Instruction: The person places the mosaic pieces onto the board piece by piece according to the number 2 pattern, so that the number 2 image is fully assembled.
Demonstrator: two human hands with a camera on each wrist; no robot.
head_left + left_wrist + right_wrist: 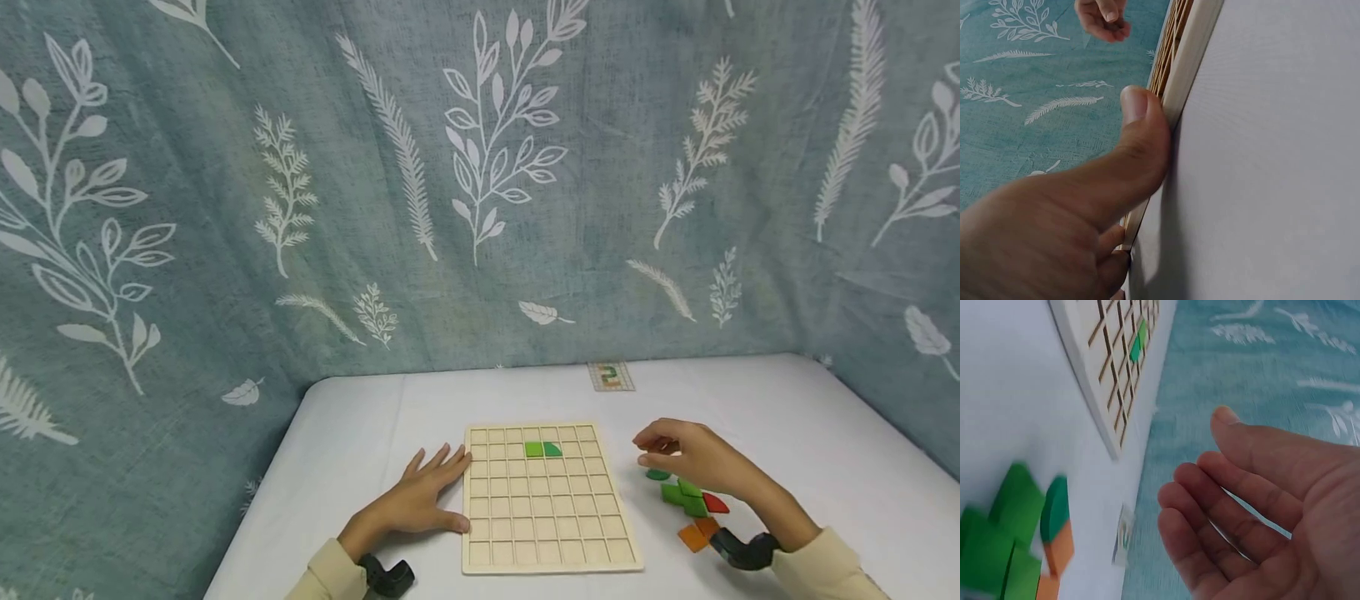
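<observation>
A pale wooden grid board (pixel 551 506) lies on the table. A light green square tile (pixel 533 450) and a darker green quarter-round tile (pixel 552 450) sit side by side in cells of its second row from the back. My left hand (pixel 425 497), fingers spread, rests at the board's left side; its thumb (pixel 1138 128) touches the edge in the left wrist view. Over the table to the right of the board, my right hand (pixel 693 454) hangs loosely curled, holding nothing. Beneath it lies a dark green rounded tile (pixel 657 475).
Near the right forearm are several green tiles (pixel 684 497), a red quarter-round tile (pixel 716 503) and orange tiles (pixel 694 537). A small patterned card (pixel 611 377) lies at the table's back edge. Behind hangs a blue-green leaf-print cloth (pixel 480 308).
</observation>
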